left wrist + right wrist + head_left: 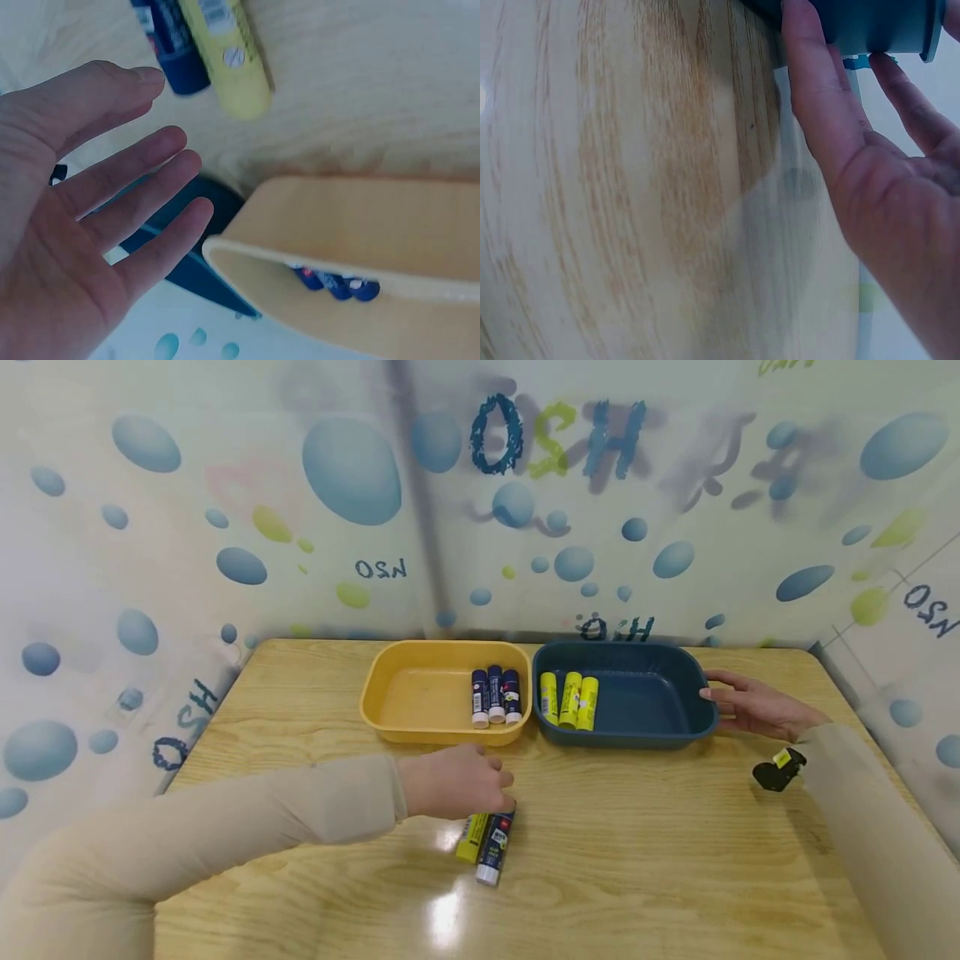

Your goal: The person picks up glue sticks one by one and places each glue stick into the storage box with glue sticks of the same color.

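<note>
My left hand (456, 781) hovers over two glue sticks on the table, one yellow (472, 839) and one dark blue with a white end (493, 853). In the left wrist view its fingers are spread and hold nothing; a gap separates the thumb from the sticks. My right hand (761, 706) holds the right end of a dark blue bin (630, 741), thumb over the rim and fingers against the outer wall. Several yellow glue sticks (570, 700) lie in that bin's left part. Beside it, a yellow-orange bin (420, 735) has dark blue glue sticks (496, 693) at its right end.
The wooden table (637, 843) ends at a wall covering (465, 552) printed with blue and green drops and lettering. A small black object with a yellow patch (780, 768) shows beside my right wrist.
</note>
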Available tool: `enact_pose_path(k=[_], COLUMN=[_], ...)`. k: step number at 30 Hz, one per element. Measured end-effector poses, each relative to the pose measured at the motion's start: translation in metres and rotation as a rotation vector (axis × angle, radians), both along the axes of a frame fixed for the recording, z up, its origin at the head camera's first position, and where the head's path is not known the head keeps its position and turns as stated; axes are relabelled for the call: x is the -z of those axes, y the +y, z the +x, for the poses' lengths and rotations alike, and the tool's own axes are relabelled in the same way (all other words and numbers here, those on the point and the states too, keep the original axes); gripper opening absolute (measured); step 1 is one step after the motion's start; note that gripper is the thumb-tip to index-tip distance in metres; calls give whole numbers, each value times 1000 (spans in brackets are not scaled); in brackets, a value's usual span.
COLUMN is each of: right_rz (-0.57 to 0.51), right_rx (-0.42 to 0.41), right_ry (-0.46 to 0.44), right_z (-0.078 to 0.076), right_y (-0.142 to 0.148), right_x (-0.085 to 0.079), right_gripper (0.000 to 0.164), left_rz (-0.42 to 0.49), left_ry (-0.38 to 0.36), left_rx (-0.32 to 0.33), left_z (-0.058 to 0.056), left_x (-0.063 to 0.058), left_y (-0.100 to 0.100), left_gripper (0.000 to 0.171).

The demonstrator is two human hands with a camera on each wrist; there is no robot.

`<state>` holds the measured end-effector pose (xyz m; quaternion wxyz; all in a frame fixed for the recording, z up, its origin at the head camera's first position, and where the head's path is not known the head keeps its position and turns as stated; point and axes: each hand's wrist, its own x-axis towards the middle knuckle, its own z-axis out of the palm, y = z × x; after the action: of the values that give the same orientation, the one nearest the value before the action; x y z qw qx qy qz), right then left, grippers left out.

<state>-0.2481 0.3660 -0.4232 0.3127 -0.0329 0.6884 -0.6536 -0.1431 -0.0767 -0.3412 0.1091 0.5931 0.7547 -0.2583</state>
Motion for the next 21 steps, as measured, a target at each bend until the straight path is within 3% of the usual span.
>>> enact_pose_path(k=[4, 11, 21], right_rz=[3, 6, 1], right_rx=[-2, -7, -15], right_ry=[-1, 10, 5], right_z=[0, 0, -1], right_y=[-1, 0, 1], right_x=[0, 0, 1], right_gripper=[61, 61, 62], left_rz=[4, 10, 100], left_ry=[-18, 32, 86], left_rx=[20, 94, 108], left_z=[6, 10, 11], left_x=[7, 21, 33], left_y=[-5, -17, -31], left_gripper=[35, 42, 35])
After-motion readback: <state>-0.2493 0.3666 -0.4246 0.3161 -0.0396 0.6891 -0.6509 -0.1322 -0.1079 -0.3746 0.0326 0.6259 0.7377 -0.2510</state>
